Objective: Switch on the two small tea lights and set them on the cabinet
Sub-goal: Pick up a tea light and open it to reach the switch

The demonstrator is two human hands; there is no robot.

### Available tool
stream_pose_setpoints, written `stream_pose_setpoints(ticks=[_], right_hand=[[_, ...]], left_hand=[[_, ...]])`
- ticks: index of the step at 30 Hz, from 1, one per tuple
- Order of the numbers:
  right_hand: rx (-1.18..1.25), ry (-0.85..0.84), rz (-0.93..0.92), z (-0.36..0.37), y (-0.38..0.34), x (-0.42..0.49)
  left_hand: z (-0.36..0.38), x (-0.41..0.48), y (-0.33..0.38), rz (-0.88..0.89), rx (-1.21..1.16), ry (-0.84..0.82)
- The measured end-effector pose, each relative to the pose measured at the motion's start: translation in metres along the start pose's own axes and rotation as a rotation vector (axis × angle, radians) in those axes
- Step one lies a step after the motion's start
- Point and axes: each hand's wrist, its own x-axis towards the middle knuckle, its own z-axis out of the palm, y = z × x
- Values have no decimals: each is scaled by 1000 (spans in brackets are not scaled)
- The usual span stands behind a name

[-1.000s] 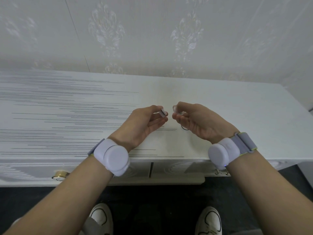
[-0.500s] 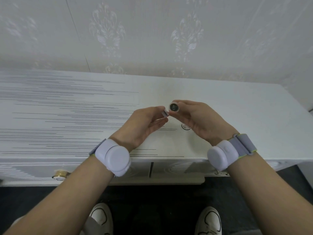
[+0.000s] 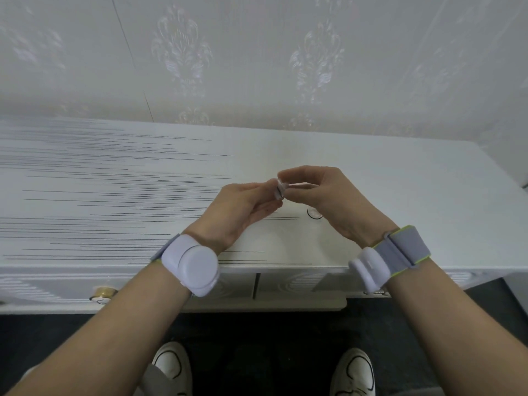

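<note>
A small white tea light is pinched where my two hands meet, a little above the white cabinet top. My right hand grips it from the right with thumb and fingers. The fingertips of my left hand close on its left side. I cannot tell whether the fingers hide a second small piece. A small round clear-rimmed object lies on the cabinet just under my right hand, partly covered by it.
The cabinet top runs wide to the left and right, and dark streaks cross its left half. A patterned wall stands behind it. Drawer fronts with a brass knob face me. My shoes stand on the dark floor below.
My hands were slightly apart and have come together. My right hand turned the tea light, whose underside faced me half a second ago, and it now sits edge-on between both hands' fingertips.
</note>
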Motion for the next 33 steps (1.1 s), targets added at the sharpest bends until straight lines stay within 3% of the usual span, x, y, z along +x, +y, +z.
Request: stream_pose_setpoints(ticks=[13, 19, 27, 33], right_hand=[[-262, 44, -191, -1, 2, 1], [-404, 36, -240, -1, 4, 1], [-447, 23, -229, -1, 2, 0], [-281, 64, -231, 1, 0, 1]], left_hand=[[-1, -2, 5, -13, -76, -54], [-3, -3, 4, -41, 5, -75], [-6, -4, 10, -48, 43, -81], [-4, 0, 12, -84, -124, -32]])
